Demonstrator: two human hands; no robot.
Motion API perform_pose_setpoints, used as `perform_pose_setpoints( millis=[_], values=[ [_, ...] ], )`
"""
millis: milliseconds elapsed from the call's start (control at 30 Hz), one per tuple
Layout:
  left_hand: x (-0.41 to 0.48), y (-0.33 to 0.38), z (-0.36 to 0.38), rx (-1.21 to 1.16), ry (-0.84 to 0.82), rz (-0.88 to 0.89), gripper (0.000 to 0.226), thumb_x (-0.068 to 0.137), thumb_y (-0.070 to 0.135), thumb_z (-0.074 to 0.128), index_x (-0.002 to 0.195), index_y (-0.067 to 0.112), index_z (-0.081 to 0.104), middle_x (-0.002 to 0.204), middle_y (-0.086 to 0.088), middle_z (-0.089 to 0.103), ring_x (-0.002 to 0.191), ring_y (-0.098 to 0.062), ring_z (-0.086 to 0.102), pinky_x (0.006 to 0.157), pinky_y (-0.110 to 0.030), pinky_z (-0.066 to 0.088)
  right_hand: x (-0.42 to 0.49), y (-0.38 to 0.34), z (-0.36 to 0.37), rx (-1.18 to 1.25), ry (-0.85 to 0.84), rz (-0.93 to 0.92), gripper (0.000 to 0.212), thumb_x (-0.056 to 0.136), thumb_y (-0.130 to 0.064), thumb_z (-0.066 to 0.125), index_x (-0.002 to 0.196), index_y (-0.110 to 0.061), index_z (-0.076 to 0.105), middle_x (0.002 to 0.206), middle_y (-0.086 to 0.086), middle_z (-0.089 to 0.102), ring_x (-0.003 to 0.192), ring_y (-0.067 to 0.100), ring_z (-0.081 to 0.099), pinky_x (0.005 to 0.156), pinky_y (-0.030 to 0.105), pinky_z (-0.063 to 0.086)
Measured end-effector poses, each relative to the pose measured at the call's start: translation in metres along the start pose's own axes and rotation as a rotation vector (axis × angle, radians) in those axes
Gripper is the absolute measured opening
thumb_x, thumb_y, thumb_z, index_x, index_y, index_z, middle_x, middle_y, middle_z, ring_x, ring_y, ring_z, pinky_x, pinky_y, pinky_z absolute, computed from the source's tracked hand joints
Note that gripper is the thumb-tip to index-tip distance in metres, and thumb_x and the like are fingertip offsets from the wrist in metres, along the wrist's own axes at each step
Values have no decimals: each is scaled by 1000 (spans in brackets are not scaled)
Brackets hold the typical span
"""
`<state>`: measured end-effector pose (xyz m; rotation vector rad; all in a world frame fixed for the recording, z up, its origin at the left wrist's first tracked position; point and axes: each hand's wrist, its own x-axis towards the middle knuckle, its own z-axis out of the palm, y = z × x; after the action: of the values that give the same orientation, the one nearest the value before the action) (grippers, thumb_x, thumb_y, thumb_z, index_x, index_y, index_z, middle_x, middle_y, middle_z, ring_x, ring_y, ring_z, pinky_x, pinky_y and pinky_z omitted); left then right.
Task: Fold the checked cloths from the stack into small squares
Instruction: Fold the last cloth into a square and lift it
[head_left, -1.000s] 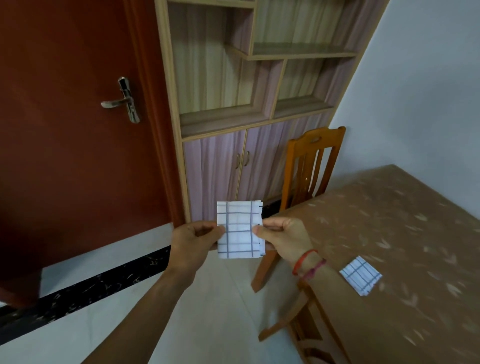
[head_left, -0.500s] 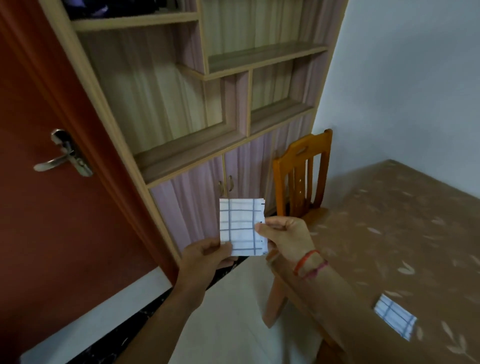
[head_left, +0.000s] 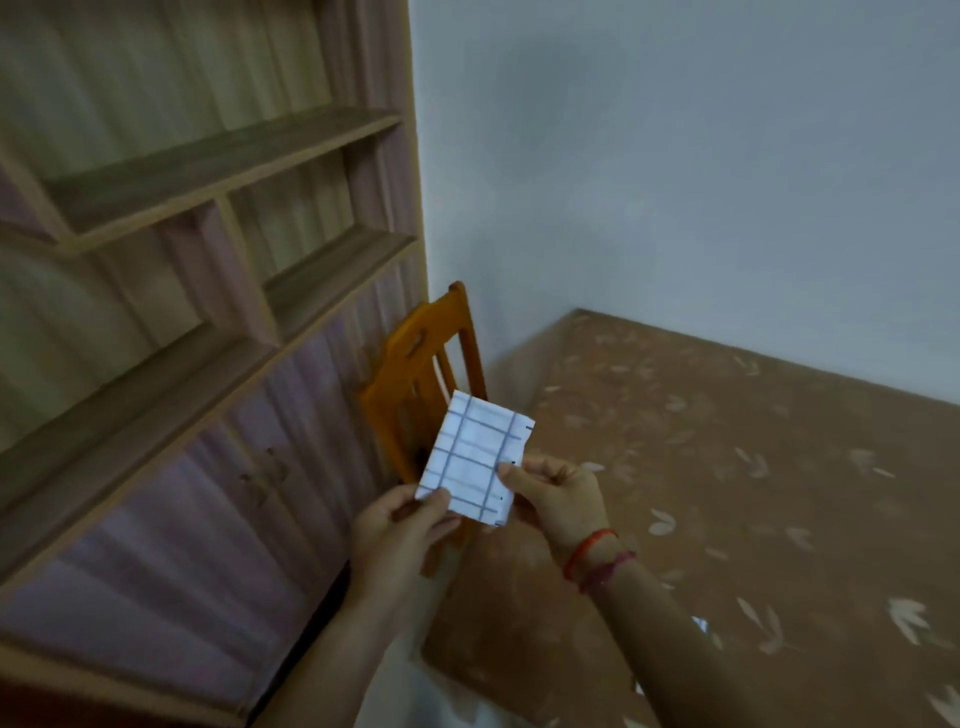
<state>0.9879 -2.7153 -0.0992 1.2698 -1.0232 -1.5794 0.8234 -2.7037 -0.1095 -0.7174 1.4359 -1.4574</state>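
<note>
- On my feed the table (head_left: 753, 467) fills the right side, under a brown cover printed with pale leaves, and its far edge meets a plain grey-white wall (head_left: 675, 156).
- A wooden shelf unit (head_left: 218, 171) with open compartments takes up the left, with striped cupboard doors (head_left: 197, 509) below it.
- An orange wooden chair (head_left: 415, 353) stands between the cupboard and the table's end.
- Motion blur smears the shelf unit, and I can't make out the door handles properly.
- The cloth and hands cover the chair's lower back, and I can't see its seat.
- A white scrap (head_left: 700, 624) peeks out on the table behind the right forearm, too little showing to say what it is.
- The checked cloth (head_left: 475, 457) is held up in the air in front of the chair back, just off the table's end and touching neither.
- It is a folded rectangle facing me, long axis near upright with the top leaning right.
- The left hand (head_left: 400, 535) pinches its lower left corner, thumb on the front.
- The right hand (head_left: 561, 499), with red bracelets (head_left: 592, 553) on its wrist, pinches the right edge with the thumb in front and the other fingers hidden behind.
</note>
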Motion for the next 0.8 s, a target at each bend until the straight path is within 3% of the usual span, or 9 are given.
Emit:
perform_pose_setpoints(
  millis=[100,200,267,367,467,667,800],
  values=[
    [37,5,26,-15,-83,11,18,90,10,64,107,10,69,99,-8,74,92,-22,71,77,-38,58,15,-3,-19,-1,59,20,11,80,-8,74,75,1,69,62,3,69,65,19,68,62,32,55],
    [72,12,48,49,-186,34,17,90,12,64,106,14,69,96,-5,74,89,-19,72,73,-36,59,30,-6,-34,-41,142,58,33,79,-6,74,51,-18,61,60,0,68,70,22,70,69,39,58],
    [93,18,62,103,-259,51,13,90,13,64,99,19,71,91,-2,75,85,-16,72,70,-36,59,38,-8,-40,-36,210,91,31,77,-7,77,54,-14,56,63,2,70,73,24,72,74,44,58],
    [119,26,81,184,-374,64,12,90,14,64,92,23,72,87,2,75,81,-15,72,72,-39,59,48,-16,-51,-37,266,119,19,72,-14,82,73,-2,68,81,11,75,81,28,73,81,47,57],
    [140,28,97,273,-481,83,13,91,13,63,92,22,73,87,1,75,82,-15,72,77,-43,59,53,-21,-65,-29,342,139,38,66,-24,85,90,2,73,89,14,75,84,28,73,79,42,58],
    [169,15,129,477,-605,130,8,89,27,65,93,29,73,87,11,74,83,-6,70,75,-38,59,60,-20,-104,-62,515,87,14,83,-17,71,79,-4,73,73,9,71,70,24,70,68,39,59],
    [174,2,143,523,-605,107,17,84,37,68,100,31,73,91,12,74,87,-7,70,77,-38,59,61,-18,-122,-158,531,76,15,85,-8,68,72,-12,72,68,4,72,65,19,70,62,32,59]
  ],
)
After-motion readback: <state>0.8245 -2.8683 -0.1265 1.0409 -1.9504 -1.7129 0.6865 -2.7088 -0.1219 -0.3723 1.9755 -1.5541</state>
